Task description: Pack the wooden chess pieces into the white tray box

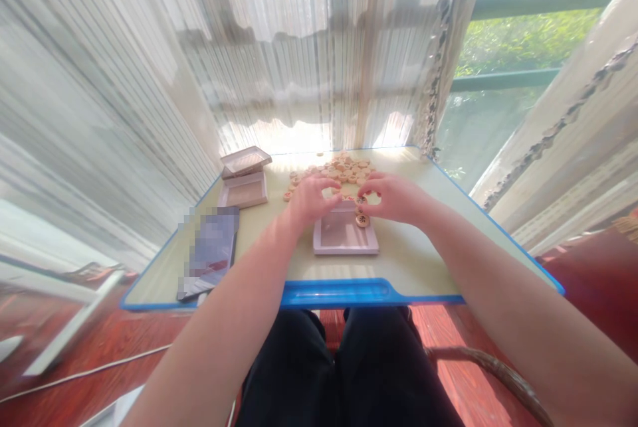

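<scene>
could skew round, black-marked wooden pieces in whitish rectangular box by nudging with left hand or right hand, fingers curled, cannot tell if gripping.

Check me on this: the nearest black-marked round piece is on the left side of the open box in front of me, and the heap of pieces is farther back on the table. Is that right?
Not quite: the head view shows the nearest black-marked round piece on the right side of the open box. The heap of pieces is indeed farther back on the table.
</scene>
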{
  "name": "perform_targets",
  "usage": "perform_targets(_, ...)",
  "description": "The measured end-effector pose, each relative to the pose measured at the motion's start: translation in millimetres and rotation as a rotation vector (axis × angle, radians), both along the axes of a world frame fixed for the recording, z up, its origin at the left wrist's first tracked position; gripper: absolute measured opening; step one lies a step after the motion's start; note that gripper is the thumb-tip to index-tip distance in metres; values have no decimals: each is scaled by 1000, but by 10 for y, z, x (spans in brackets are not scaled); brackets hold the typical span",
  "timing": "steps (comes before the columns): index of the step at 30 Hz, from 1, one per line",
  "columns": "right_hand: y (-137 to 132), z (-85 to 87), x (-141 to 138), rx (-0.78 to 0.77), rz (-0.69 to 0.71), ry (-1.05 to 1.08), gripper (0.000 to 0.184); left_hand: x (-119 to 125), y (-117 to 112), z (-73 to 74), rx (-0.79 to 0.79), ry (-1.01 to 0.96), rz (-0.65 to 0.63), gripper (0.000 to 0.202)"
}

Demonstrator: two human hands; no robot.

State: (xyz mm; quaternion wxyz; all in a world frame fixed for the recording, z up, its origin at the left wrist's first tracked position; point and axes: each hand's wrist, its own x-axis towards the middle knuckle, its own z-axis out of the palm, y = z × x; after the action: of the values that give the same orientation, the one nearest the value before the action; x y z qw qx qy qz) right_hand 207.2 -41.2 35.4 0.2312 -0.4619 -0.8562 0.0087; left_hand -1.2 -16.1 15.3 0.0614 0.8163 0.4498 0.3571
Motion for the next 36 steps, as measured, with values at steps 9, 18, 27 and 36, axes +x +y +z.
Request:
perform_targets(9,1,-19,-2,-47,-10,-35,18,21,-57,-3,-53,77,21,25)
perform_targets(18,2,-26,-17,-105,-7,-51,20,30,-76,4,-66,105,17,23)
perform_targets(27,12,-28,-15,-104,28,-61,17,13,-46,-22,-40,72,53,24)
perform_targets(36,19,-16,4,-116,-26,-81,19,18,-42,-26,-57,90,58,25)
